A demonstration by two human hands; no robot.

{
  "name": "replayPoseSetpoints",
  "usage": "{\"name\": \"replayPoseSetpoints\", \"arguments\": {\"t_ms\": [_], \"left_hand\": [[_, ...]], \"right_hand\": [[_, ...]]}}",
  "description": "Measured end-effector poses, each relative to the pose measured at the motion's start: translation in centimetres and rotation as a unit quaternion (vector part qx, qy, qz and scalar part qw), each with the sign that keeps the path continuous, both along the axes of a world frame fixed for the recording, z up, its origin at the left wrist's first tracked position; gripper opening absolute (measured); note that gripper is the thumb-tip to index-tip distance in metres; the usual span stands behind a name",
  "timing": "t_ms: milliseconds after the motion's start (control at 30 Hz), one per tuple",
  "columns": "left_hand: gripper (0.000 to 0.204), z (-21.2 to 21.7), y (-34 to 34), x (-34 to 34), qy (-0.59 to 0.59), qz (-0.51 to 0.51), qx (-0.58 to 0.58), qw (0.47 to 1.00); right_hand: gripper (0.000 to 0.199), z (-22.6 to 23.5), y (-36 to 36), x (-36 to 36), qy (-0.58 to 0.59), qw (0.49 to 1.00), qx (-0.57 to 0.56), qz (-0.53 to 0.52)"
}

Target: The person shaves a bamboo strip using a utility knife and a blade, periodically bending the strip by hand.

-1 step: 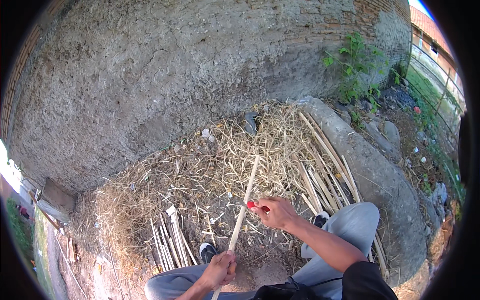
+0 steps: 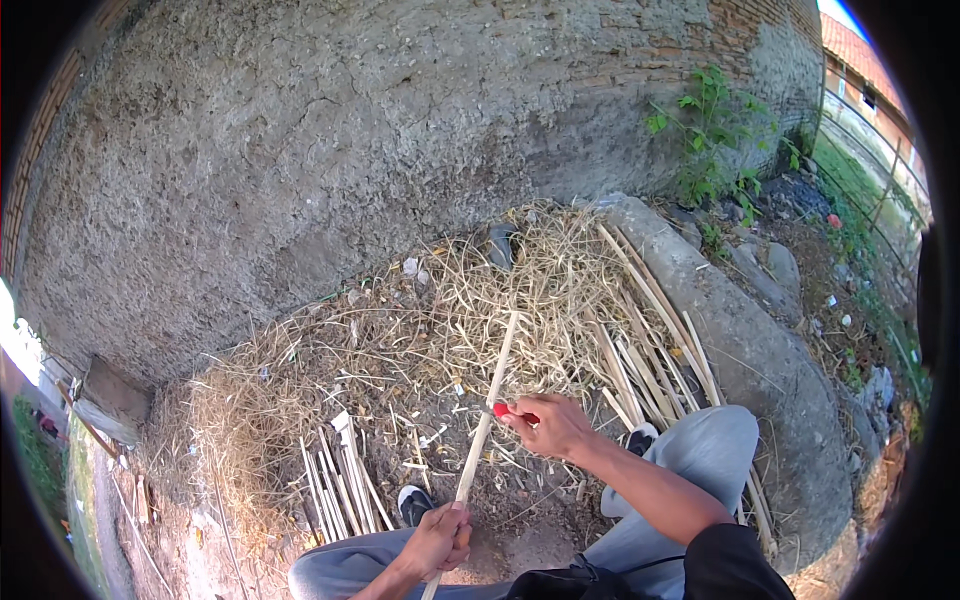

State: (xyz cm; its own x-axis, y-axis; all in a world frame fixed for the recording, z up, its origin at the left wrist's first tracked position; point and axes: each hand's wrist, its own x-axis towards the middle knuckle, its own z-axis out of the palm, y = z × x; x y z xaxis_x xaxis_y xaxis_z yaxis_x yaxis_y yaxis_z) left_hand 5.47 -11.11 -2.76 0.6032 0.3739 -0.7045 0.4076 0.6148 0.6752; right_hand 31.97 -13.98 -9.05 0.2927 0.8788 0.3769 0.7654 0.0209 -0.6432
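A long pale bamboo strip point(image 2: 478, 455) slants up and away from my lap, its far end over the shavings. My left hand point(image 2: 437, 537) is closed round its lower part, between my knees. Closed on a small red-handled knife point(image 2: 502, 409), my right hand point(image 2: 548, 426) is at the strip's right side, about midway up. The red handle shows at the fingertips. Most of the blade is too small or hidden to make out, though it seems to touch the strip.
Curly shavings point(image 2: 545, 275) cover the ground ahead. Bundles of strips lie left point(image 2: 340, 480) and right point(image 2: 650, 375) of my feet. A long stone slab point(image 2: 740, 320) curves along the right. Beyond stands a rough plastered wall point(image 2: 400, 130), with a green plant point(image 2: 708, 125) beside it.
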Motion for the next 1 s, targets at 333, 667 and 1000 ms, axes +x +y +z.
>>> {"name": "replayPoseSetpoints", "arguments": {"t_ms": [333,667,1000], "left_hand": [[0.038,0.7,-1.8,-1.9,0.051,-0.041,0.083,0.994],[0.042,-5.8,-4.8,-9.0,-0.075,-0.203,0.578,0.787],[0.039,-3.7,-3.3,-14.5,0.093,-0.067,0.135,0.984]], "right_hand": [[0.023,0.5,0.3,6.8,0.07,0.989,-0.108,-0.067],[0.018,-5.7,1.3,9.9,0.169,0.942,-0.183,-0.227],[0.029,-7.2,1.9,6.9,0.236,0.943,-0.162,-0.169]]}}
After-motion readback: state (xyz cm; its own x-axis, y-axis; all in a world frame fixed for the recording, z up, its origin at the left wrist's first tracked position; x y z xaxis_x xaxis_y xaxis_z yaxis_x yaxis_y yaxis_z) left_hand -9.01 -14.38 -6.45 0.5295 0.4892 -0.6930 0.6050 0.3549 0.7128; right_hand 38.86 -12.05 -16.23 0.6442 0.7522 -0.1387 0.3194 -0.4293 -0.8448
